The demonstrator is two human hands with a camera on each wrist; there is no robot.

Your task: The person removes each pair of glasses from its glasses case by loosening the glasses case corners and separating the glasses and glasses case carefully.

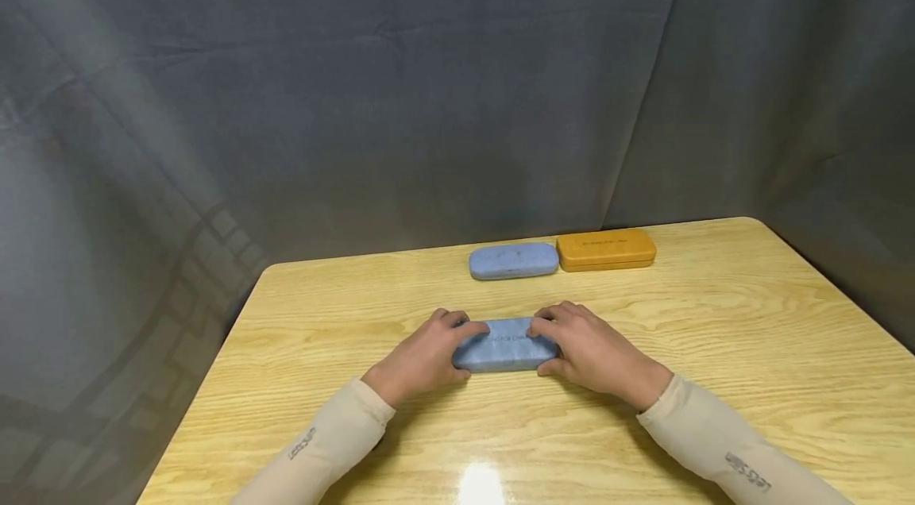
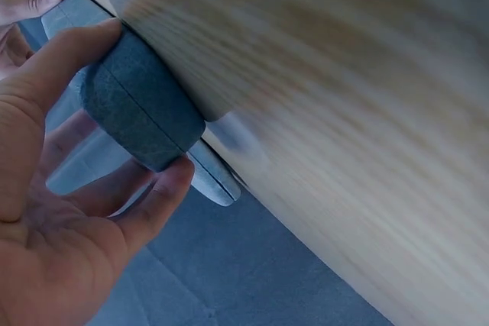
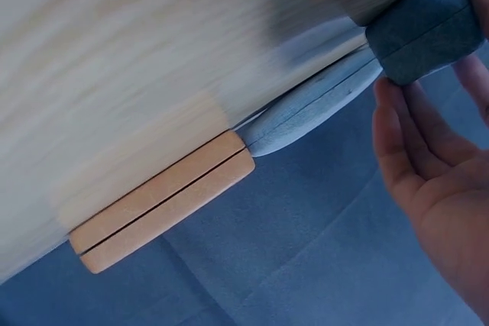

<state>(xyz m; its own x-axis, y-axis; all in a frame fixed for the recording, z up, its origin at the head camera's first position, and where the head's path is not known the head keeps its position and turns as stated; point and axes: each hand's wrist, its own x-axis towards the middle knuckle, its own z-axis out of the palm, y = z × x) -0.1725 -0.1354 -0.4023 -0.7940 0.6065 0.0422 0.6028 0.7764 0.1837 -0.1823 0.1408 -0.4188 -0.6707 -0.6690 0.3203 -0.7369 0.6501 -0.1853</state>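
Observation:
A closed blue glasses case (image 1: 504, 350) with dark lettering on its lid lies crosswise near the middle of the table. My left hand (image 1: 427, 356) grips its left end, thumb on the near side and fingers over the top and far side. At the opposite end my right hand (image 1: 595, 348) holds it the same way. The left wrist view shows the case's end (image 2: 141, 101) and the seam around it, between thumb and fingertips. In the right wrist view, fingers of the right hand (image 3: 451, 181) touch the case's other end (image 3: 428, 28).
Behind the held case, a periwinkle-blue rounded glasses case (image 1: 513, 261) and an orange glasses case (image 1: 606, 249) lie side by side near the back edge of the wooden table (image 1: 322, 298). Grey curtains (image 1: 443, 92) hang behind the table and at both sides.

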